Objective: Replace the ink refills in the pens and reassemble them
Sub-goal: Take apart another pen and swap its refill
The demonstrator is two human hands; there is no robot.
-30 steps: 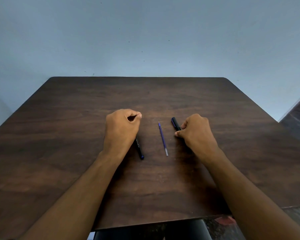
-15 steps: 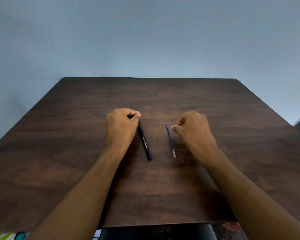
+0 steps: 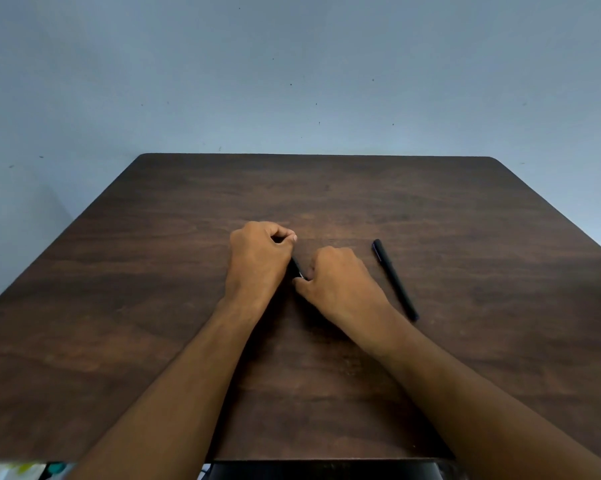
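**Both hands on one pen**

The left hand [image 3: 257, 258] and right hand [image 3: 340, 282] meet mid-tabletop [image 3: 153, 306], fingers curled round a black pen [image 3: 297, 267] mostly hidden between them. A second black pen [image 3: 395, 279] lies just right, untouched.
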